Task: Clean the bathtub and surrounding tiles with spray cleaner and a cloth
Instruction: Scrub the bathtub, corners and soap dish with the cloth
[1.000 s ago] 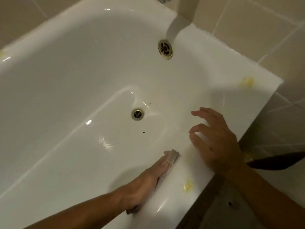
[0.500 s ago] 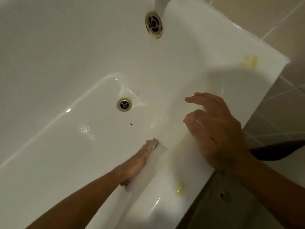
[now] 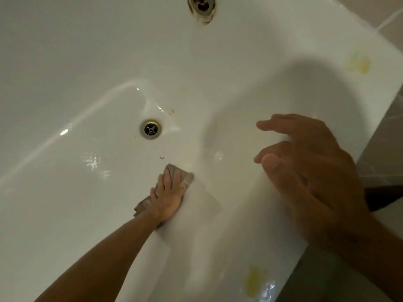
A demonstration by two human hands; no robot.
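Pressing flat-fingered on the cloth point(image 3: 174, 177), the left hand point(image 3: 169, 196) has slid it down the bathtub point(image 3: 76, 62) wall toward the drain point(image 3: 150, 129), just beyond the grip. The right hand point(image 3: 309, 171), off to the side, still hovers loosely spread, holding nothing. Yellow stains point(image 3: 359, 63) on the rim remain unwiped.

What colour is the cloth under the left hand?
Greyish brown, seen in the head view: the cloth lies pressed beneath the left hand.

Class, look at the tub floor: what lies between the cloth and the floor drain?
In the head view, a small dark curl of debris lies on the bare white enamel between cloth and floor drain.
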